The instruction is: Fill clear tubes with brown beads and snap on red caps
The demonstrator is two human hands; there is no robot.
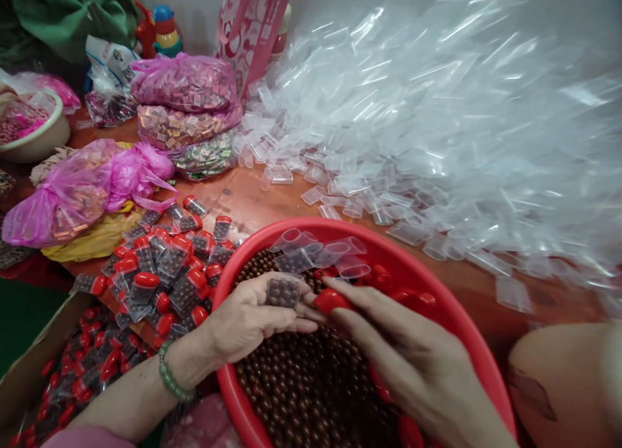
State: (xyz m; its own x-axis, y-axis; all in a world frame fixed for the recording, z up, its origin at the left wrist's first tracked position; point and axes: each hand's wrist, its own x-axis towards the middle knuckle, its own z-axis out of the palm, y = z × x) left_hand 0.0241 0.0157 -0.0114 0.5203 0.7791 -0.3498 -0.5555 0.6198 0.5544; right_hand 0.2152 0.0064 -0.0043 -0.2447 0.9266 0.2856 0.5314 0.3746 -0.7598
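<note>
Near the middle of the frame, the left hand held a small clear container filled with brown beads, its fingers and thumb closed around it. To its right, the right hand pinched a red cap between thumb and fingers, just beside the container's end; whether the two touched could not be told. Both hands were over a red basin at lower centre, where loose brown beads lay with unfilled clear tubes and more red caps towards its far and right sides. Left of the basin, capped, bead-filled containers lay heaped, with others in a carton at lower left. A blurred mound of clear tubes spread across the upper right, and pink bags sat at upper left.
</note>
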